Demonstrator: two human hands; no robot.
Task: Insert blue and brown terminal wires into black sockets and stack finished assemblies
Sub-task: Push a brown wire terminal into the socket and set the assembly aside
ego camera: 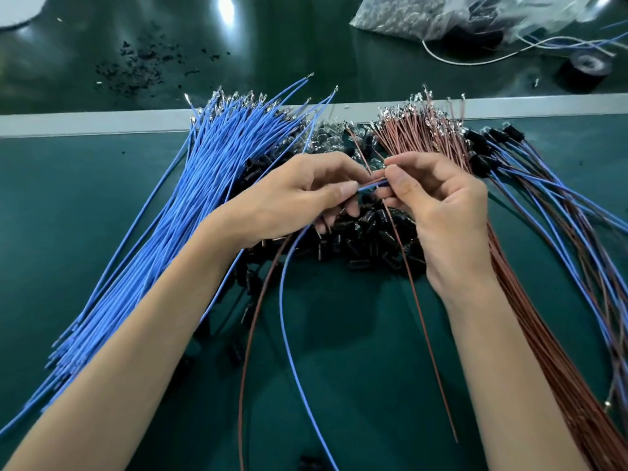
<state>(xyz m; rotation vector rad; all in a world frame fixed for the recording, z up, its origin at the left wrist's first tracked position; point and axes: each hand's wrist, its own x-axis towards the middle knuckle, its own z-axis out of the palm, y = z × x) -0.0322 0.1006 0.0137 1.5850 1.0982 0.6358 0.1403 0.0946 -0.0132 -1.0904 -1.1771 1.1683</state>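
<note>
Both hands meet in the middle, above a heap of black sockets (367,243) on the green worktop (339,368). The left hand (299,198) pinches a blue wire (280,300) and a brown wire (242,375), which loop down toward the person. The right hand (438,212) pinches their ends with its fingertips. A socket may sit between the fingers, but I cannot tell.

A big bunch of blue wires (163,226) lies on the left. A bunch of brown wires (543,351) lies on the right. Finished assemblies (489,141) lie at the far right. A plastic bag (458,15) and a black roll (586,68) sit further back.
</note>
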